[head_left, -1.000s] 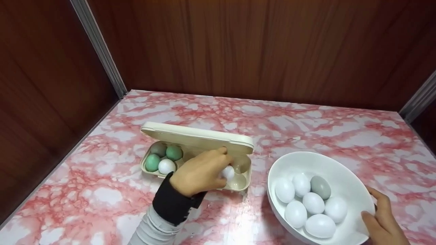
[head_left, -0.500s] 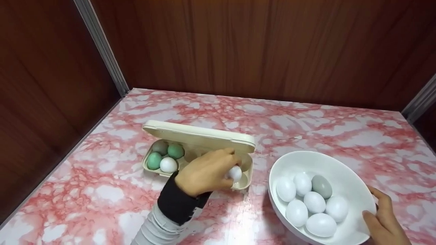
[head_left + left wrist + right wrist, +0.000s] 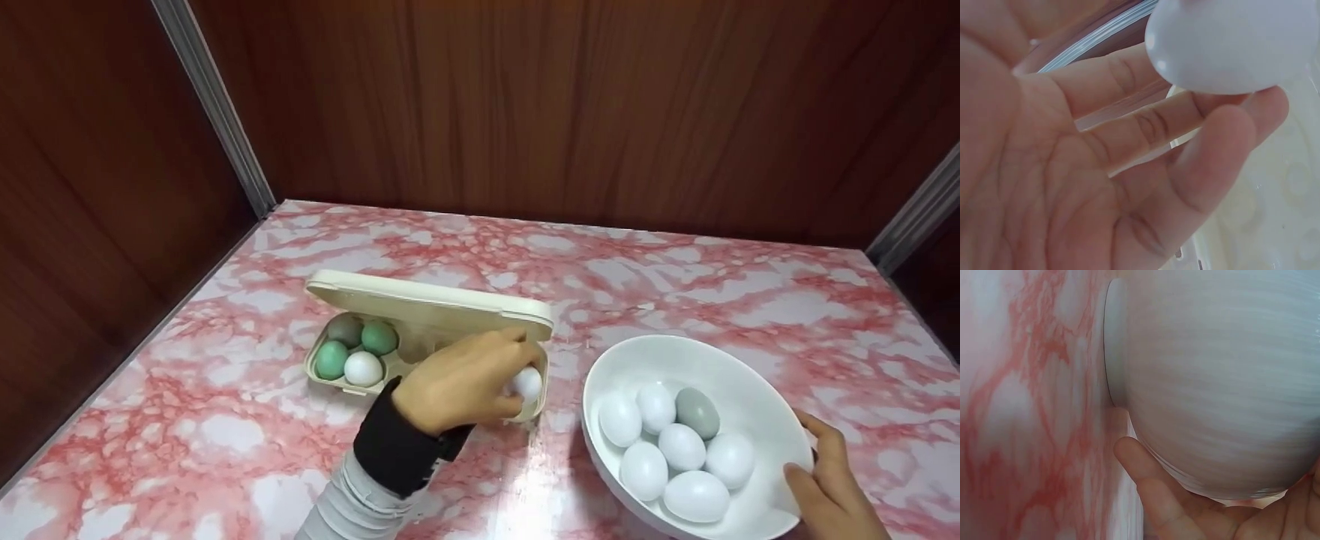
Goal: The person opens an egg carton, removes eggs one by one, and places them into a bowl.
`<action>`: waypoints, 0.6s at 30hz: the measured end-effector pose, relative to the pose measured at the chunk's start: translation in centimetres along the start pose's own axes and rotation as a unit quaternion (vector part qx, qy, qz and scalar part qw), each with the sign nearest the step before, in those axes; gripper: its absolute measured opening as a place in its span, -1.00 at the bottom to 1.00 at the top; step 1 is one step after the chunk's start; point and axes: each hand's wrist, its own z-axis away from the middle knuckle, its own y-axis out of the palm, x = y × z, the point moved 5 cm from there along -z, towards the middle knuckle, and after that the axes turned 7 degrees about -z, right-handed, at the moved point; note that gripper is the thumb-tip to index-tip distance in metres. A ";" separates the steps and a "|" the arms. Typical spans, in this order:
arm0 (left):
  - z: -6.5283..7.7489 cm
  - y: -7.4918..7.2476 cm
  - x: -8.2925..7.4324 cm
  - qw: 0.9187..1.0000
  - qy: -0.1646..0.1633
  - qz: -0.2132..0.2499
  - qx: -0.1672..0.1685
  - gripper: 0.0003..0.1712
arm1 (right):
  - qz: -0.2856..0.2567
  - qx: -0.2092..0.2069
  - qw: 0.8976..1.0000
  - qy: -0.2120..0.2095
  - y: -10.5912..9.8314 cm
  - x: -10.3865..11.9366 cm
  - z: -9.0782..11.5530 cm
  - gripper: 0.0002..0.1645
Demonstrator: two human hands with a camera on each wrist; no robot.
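Note:
My left hand (image 3: 465, 382) pinches a white egg (image 3: 527, 385) at the right end of a cream egg carton (image 3: 427, 291), whose lid is raised. In the left wrist view, the fingertips curl around the same egg (image 3: 1230, 45), above the carton's pale cups. The carton's left end holds a grey-brown egg (image 3: 345, 330), two green eggs and a white egg (image 3: 364, 368). My right hand (image 3: 836, 480) grips the right rim of a white bowl (image 3: 739, 375) that looks tipped; several white eggs and one grey egg (image 3: 697, 413) lie in it. My left hand hides some cups.
A red-and-white marbled tabletop (image 3: 225, 375) lies under everything. Dark wood panels (image 3: 525, 112) rise behind it and at the left, with a metal corner strip (image 3: 217, 105) between them. In the right wrist view, the bowl's foot (image 3: 1116, 343) is close to the tabletop.
My left hand has shifted a little rightward along the carton, with the white egg in its fingers. The right hand stays on the bowl, and the eggs in it look unmoved.

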 end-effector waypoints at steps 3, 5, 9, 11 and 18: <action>-0.2 -0.1 -0.2 1.000 -0.003 -0.007 0.001 -0.75 | -0.001 0.002 1.000 0.000 0.1 0.2 0.0 -0.40; -0.4 -0.2 -0.4 1.000 -0.003 -0.011 0.001 -0.76 | -0.003 0.000 1.000 -0.002 0.1 0.2 0.0 -0.39; -0.9 -0.5 -0.9 1.000 0.005 -0.010 -0.002 -0.74 | -0.009 -0.008 1.000 -0.010 -0.2 0.1 0.0 -0.37; -1.2 -0.6 -1.1 1.000 0.010 -0.007 -0.003 -0.73 | -0.009 -0.008 1.000 -0.011 -0.2 0.1 0.1 -0.38; -2.1 -1.2 -2.3 0.999 0.037 0.003 -0.017 -0.73 | -0.025 -0.013 0.999 -0.021 -0.1 -0.2 -0.1 -0.39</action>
